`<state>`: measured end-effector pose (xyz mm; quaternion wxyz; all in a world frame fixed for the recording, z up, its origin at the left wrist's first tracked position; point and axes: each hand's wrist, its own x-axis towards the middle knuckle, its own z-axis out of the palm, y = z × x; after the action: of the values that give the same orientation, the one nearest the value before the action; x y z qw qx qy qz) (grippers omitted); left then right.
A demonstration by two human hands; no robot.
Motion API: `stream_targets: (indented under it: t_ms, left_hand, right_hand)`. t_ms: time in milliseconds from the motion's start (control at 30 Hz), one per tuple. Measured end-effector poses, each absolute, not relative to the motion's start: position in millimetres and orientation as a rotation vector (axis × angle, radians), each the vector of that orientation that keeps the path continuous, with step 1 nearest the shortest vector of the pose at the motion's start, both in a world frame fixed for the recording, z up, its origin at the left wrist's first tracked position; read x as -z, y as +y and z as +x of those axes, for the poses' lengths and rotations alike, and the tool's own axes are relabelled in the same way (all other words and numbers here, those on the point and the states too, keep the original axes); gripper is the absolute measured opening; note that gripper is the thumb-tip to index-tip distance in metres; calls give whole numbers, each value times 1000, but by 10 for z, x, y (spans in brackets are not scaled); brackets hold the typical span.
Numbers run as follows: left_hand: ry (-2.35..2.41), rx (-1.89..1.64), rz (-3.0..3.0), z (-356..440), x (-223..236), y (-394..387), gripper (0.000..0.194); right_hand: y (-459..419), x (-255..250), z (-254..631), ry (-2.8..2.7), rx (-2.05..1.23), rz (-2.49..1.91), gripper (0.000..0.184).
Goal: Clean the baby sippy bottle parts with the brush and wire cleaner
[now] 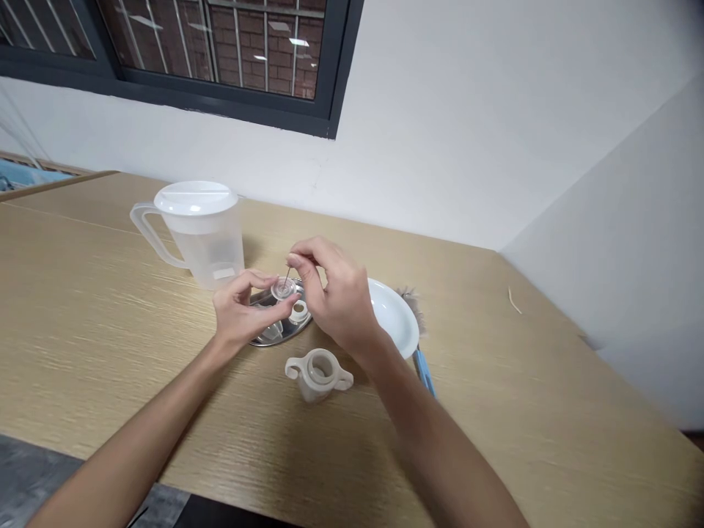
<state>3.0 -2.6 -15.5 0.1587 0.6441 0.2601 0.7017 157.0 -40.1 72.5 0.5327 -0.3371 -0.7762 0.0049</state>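
Between the thumb and fingertips of my left hand [245,304] is a small clear round part [283,288], held above a metal tray [283,339]. My right hand [335,290] pinches a thin wire-like tool [287,273], its lower end at the middle of the clear part. Whether the tip goes into it, I cannot tell. A white ring [298,312] and a clear plastic piece [271,332] lie on the tray, partly covered by my left hand. Nearer to me stands a two-handled baby cup [319,374] with its top uncovered.
A lidded translucent pitcher [206,238] stands behind my left hand. Right of my right hand are a white bowl [399,319] and a blue-handled brush [424,370], partly hidden. A pale thin strip [513,301] lies far right; a wall and window border the table's back.
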Motion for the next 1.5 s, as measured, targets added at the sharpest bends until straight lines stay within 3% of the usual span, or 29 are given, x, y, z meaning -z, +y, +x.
stream_targets:
  t_ms: [300,700,1267,1500]
  left_hand:
    - [759,-2057,1759,15,80,-17,27]
    - [589,-1959,1876,-21,15,-23,32]
    - [767,-1946,2077,-67,132,52,34]
    - [903,-1965,1969,-88,192,137,30]
  right_hand:
    - [-345,-612,1581,-2020,-149,-843,18]
    - [-550,-890,1630,-1862,131,-759,17]
    - [-716,-1125,1874,-1742,184,-825,12]
    - [-904,-1437,2098,-1350,257,-825,13]
